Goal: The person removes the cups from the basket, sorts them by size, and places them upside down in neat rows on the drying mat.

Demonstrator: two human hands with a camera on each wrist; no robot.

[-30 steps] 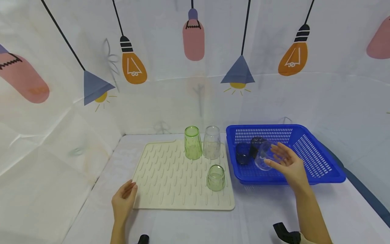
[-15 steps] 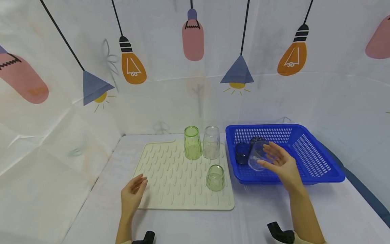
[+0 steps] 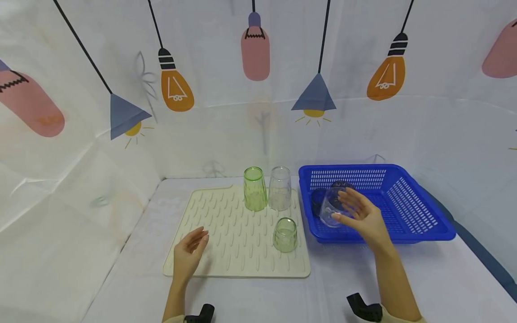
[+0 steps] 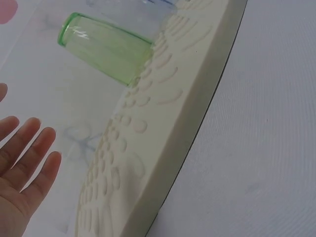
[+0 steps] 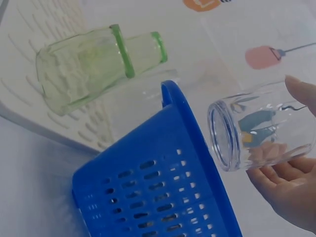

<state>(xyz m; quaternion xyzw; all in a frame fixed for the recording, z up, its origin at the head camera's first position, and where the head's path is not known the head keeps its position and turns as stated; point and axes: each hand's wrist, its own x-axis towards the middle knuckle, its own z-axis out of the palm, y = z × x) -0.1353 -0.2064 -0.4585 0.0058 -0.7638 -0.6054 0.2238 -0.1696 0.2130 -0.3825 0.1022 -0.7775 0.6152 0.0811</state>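
Observation:
My right hand (image 3: 365, 220) grips a short clear drinking glass (image 5: 261, 128) between thumb and fingers. In the head view it overlaps the left part of the blue basket (image 3: 420, 211); the right wrist view shows the glass tilted, above the rim. My left hand (image 3: 189, 253) holds nothing, fingers relaxed, over the left front of the cream ribbed drying mat (image 3: 230, 242). Along the mat's right side stand a tall green glass (image 3: 255, 190), a tall clear glass (image 3: 280, 190) and, nearer, a short pale green glass (image 3: 285, 235).
Dark glasses (image 3: 342, 184) sit in the basket's left end, partly hidden behind the held glass. The basket's perforated wall (image 5: 148, 182) rises between it and the mat. A white sheet printed with lamps (image 3: 202, 139) hangs behind the white-covered table (image 3: 250, 300).
My right hand has carried the clear glass leftward across the basket, nearer the mat. My left hand has moved right, from the mat's left edge to over the mat.

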